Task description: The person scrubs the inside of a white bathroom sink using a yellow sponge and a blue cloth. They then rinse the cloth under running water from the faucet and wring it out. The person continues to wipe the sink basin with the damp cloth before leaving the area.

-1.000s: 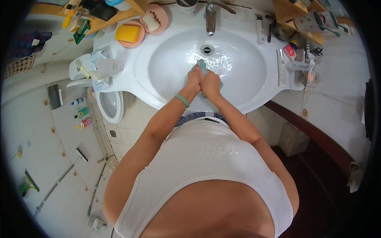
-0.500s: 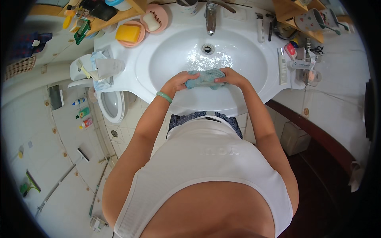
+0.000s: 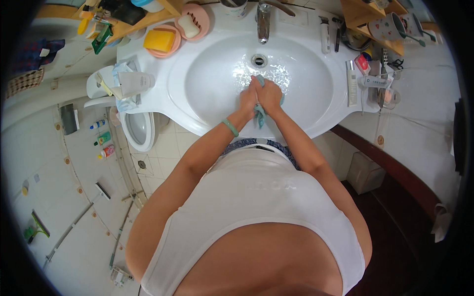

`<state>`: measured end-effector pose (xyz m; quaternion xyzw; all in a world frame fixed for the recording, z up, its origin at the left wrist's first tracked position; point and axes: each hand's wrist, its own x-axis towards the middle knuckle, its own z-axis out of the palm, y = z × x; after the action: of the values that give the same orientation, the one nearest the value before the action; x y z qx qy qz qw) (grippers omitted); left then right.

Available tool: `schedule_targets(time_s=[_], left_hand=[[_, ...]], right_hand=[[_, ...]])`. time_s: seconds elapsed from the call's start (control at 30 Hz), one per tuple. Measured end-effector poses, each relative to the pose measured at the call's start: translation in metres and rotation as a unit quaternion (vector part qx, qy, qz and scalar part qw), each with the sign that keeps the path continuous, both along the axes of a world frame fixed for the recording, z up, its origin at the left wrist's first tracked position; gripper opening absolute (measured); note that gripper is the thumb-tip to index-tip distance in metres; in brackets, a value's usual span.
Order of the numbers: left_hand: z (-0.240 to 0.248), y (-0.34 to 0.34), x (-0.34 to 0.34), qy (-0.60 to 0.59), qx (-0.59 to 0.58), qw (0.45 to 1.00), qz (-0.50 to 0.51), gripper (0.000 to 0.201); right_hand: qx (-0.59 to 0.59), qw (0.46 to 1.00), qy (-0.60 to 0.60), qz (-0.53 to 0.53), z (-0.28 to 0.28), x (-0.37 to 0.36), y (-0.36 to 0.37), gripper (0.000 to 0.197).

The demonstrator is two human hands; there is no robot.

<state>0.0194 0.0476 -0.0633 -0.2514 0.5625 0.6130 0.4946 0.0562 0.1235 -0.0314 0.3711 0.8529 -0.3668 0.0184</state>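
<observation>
over the sink (image 3: 207, 79), my left hand (image 3: 248, 100) and right hand (image 3: 270, 95) grip the cloth (image 3: 260, 117); likely soft, light, slippery if wet, best held by its bunched middle.

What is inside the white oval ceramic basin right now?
A round silver metal drain and a sparkling patch show in the basin. Above its near side, the left hand and right hand clutch a crumpled blue-green cloth; what lies directly beneath them is hidden.

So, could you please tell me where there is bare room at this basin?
A small counter patch is bare between the pink soap dishes and pale tube, as is the basin left of the left hand. The counter's right end is crowded with toiletries.
</observation>
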Motion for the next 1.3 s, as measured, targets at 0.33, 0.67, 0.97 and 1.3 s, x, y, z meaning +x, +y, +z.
schedule_targets(time_s=[0.33, 0.67, 0.97, 1.3], left_hand=[[-0.030, 0.001, -0.011, -0.002, 0.040, 0.999, 0.028, 0.052], [-0.002, -0.015, -0.040, 0.018, 0.042, 0.995, -0.088, 0.063], [-0.012, -0.063, -0.049, 0.276, 0.085, 0.932, -0.221, 0.044], [-0.026, -0.032, -0.024, 0.269, 0.109, 0.956, 0.032, 0.039]], right_hand=[[0.037, 0.995, -0.088, 0.024, 0.009, -0.008, 0.000, 0.043], [-0.234, 0.966, 0.107, -0.023, -0.022, 0.007, 0.039, 0.036], [-0.119, 0.978, 0.049, 0.162, -0.014, 0.027, 0.065, 0.028], [-0.123, 0.982, 0.141, 0.000, 0.002, 0.027, -0.015, 0.037]])
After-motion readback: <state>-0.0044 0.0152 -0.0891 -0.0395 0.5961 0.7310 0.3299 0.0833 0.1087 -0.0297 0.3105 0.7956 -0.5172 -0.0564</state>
